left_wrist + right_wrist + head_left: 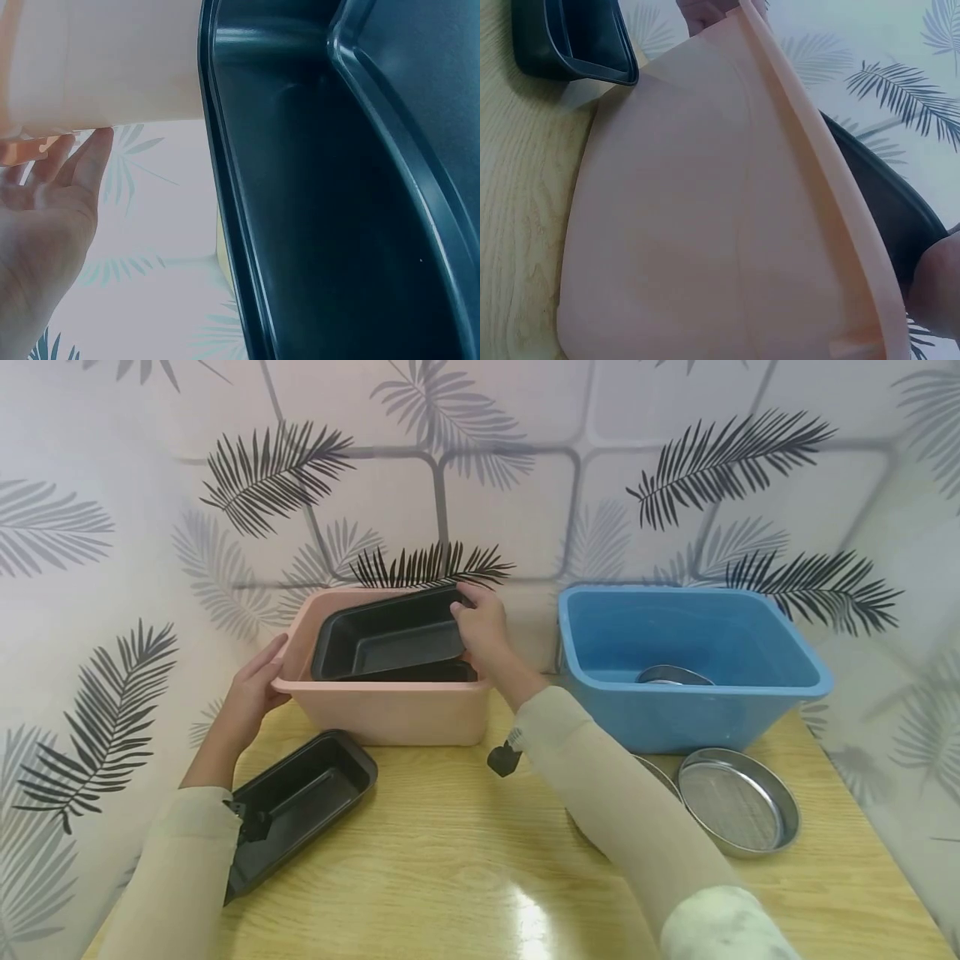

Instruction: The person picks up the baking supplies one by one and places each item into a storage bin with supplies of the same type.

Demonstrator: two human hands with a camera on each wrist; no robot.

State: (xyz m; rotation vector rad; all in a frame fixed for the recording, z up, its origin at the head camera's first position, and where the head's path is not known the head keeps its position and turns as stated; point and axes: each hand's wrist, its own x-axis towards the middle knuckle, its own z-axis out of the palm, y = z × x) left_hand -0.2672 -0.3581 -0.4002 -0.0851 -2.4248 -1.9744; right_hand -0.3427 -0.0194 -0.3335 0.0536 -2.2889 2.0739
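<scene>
In the head view the right hand pinches the right end of a black loaf pan, thumb inside and fingers at the rim. That pan lies tilted in the top of the pink bin, its right end higher, over another dark pan. The left hand grips the bin's left rim, its fingers under the edge in the left wrist view. A second loaf pan rests on the table below the left forearm. The right wrist view shows part of the right hand at the pan's end.
A blue bin stands at the right with a round metal piece inside. Before it on the wooden table lie a round metal tin and another, partly hidden under the right forearm. A patterned cloth or wall rises behind the bins.
</scene>
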